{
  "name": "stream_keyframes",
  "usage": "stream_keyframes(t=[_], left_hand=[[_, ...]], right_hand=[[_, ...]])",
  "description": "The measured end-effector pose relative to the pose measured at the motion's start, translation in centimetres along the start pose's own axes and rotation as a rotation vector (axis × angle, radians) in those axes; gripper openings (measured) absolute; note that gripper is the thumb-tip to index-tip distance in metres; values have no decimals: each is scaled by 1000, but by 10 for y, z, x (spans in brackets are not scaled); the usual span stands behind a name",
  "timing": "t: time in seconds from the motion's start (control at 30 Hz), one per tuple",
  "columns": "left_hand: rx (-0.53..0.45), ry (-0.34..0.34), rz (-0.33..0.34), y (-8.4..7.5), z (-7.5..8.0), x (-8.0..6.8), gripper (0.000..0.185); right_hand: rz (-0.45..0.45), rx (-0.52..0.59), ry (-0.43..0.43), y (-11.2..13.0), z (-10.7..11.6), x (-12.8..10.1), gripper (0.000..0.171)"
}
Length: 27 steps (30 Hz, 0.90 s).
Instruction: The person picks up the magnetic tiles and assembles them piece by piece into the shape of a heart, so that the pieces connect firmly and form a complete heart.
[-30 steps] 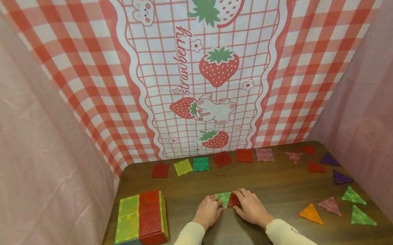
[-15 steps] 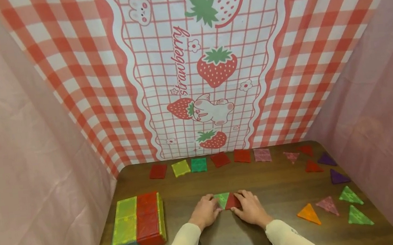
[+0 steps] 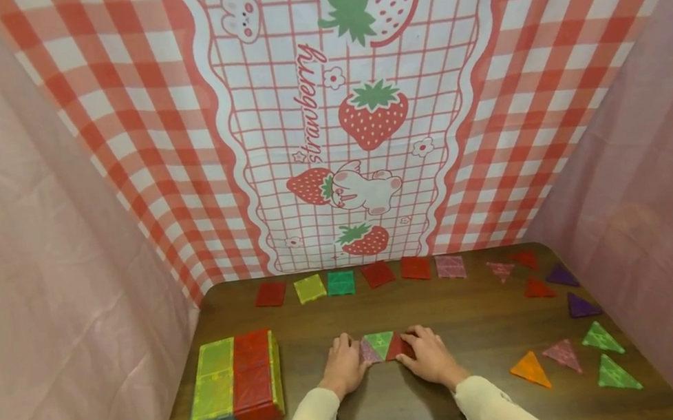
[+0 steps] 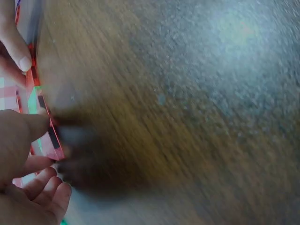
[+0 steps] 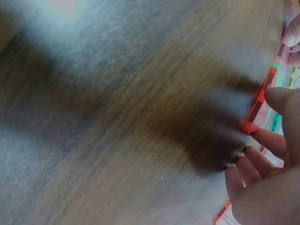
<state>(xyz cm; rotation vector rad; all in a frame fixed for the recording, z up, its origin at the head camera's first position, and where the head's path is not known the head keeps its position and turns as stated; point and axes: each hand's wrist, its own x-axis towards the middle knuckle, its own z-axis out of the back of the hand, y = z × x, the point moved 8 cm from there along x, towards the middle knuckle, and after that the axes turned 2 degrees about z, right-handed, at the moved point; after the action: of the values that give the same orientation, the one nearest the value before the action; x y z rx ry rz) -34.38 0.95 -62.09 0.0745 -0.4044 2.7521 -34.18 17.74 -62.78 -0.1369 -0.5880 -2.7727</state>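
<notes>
On the left of the bench (image 3: 323, 315) lies a flat yellow-green and red tile block (image 3: 235, 381). Right of it, the left hand (image 3: 342, 369) rests its nearly straight fingers on the pink triangle (image 3: 368, 352), which touches the green triangle (image 3: 381, 343) and the red triangle (image 3: 398, 347) in one row. The right hand (image 3: 431, 358) presses that red triangle with lightly bent fingers. Loose triangles (image 3: 600, 338) lie far right.

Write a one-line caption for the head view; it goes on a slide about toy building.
Two hands press a row of pink, green and red triangle tiles flat on a wooden table.
</notes>
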Motion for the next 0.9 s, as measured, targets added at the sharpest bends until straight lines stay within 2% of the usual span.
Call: stream_keyframes(t=[0.17,0.3,0.47,0.53,0.73,0.9], left_hand=[[-36,-25,16,-5,2,0,32],[-80,-35,14,-6,2,0,31],[-235,-28,6,-4,5,5,31],[-265,-30,-2,-4,9,9,31],[-209,-59,-76,-9,27,29,16],[-196,-60,-85,-10,36,46,12]], right_hand=[[-5,25,-32,1,2,0,45],[-42,79,-48,-3,3,-1,42],[-60,140,-103,-8,10,1,39],[-52,155,-119,-9,13,3,38],[-18,137,-114,-10,23,17,27],[-17,104,-145,-14,34,33,22]])
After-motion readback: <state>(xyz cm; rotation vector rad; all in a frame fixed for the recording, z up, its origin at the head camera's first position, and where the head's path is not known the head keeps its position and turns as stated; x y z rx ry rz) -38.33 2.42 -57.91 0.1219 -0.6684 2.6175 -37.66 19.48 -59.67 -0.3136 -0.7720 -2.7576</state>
